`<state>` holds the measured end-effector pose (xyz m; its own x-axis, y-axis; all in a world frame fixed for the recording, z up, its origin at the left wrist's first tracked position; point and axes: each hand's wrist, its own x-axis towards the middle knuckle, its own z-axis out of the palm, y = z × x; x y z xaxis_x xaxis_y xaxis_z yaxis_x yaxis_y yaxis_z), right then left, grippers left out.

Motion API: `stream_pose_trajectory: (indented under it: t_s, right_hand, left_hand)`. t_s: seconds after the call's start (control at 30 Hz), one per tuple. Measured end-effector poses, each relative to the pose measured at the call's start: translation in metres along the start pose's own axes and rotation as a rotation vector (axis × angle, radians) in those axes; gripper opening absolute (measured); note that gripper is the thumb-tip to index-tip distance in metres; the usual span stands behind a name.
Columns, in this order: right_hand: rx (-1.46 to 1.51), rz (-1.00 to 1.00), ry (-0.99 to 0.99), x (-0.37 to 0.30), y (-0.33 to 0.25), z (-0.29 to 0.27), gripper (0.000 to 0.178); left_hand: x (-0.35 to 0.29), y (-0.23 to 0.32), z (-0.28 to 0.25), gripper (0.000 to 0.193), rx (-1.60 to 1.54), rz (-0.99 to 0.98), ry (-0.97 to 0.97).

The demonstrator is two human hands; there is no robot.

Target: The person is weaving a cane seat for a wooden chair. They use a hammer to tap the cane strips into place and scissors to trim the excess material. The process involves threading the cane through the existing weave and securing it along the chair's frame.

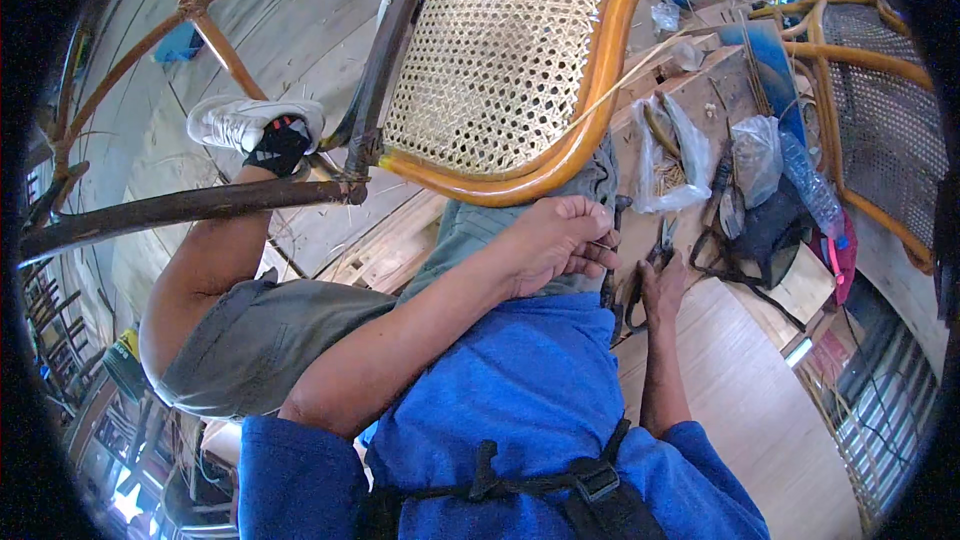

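My left hand (560, 245) is over my lap, just below the front rim of a woven cane seat panel (480, 60). Its thumb and fingers are pinched together; a short dark sliver shows at the fingertips, too small to name. Down on the wooden bench to my right, my right hand (664, 290) is closed around scissors (635, 302) with dark handles, the blades pointing away from me. The panel has an open hole pattern and a curved, varnished rattan frame (500, 183), and leans across my thigh. A thin cane strand (625, 80) sticks out over its right edge.
On the bench are an open plastic bag (672, 155) with light scraps, a clear bag (757, 160), a plastic bottle (808, 180) and a black cloth item (775, 235). Another cane-backed chair (860, 70) stands right. Dark rattan poles (190, 215) cross the left side above my leg.
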<state>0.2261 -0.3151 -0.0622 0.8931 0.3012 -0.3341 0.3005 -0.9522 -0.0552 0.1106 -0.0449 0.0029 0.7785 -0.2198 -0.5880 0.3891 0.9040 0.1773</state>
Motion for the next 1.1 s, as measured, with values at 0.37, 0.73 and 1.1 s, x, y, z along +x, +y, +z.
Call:
stream_pose_trajectory:
  t_s: [0.37, 0.73, 1.1]
  right_hand:
    - [0.400, 0.054, -0.220, -0.035, -0.061, -0.064, 0.026]
    - [0.556, -0.290, -0.358, -0.037, -0.129, -0.097, 0.055]
    - [0.476, -0.349, -0.349, -0.036, -0.125, -0.091, 0.055]
  left_hand:
    - [0.004, -0.005, 0.000, 0.014, 0.170, 0.084, 0.005]
    - [0.006, -0.007, 0.001, 0.012, 0.222, 0.155, 0.043]
    - [0.010, -0.006, 0.003, 0.011, 0.277, 0.141, 0.111]
